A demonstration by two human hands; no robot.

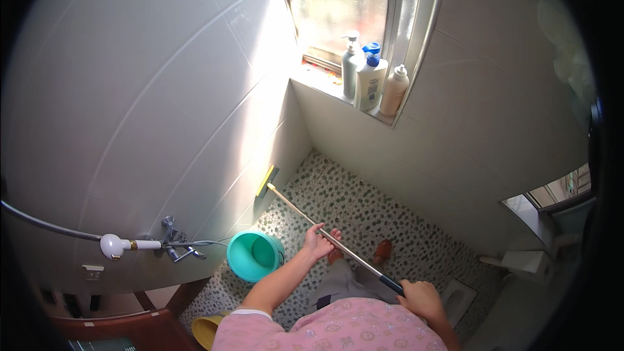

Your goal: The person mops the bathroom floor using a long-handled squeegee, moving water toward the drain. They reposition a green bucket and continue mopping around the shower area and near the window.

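Observation:
A long-handled squeegee reaches from my body toward the far left corner. Its yellow and dark head (267, 182) is against or close to the lower left wall; contact is unclear. My right hand (420, 298) grips the dark sleeve at the near end of the metal pole (358, 256). Farther along, my left hand (321, 243) cradles the pole loosely, palm up, with its fingertips showing on the far side. Left of that hand, a turquoise bucket (242, 256) stands on the pebble-patterned floor (351, 200).
A white shower head (113, 246) and metal mixer tap (178, 241) are on the left wall. Several pump bottles (371, 83) stand on the window ledge. A yellow container (204, 330) sits by brown furniture (131, 329). A squat toilet (457, 300) lies at lower right.

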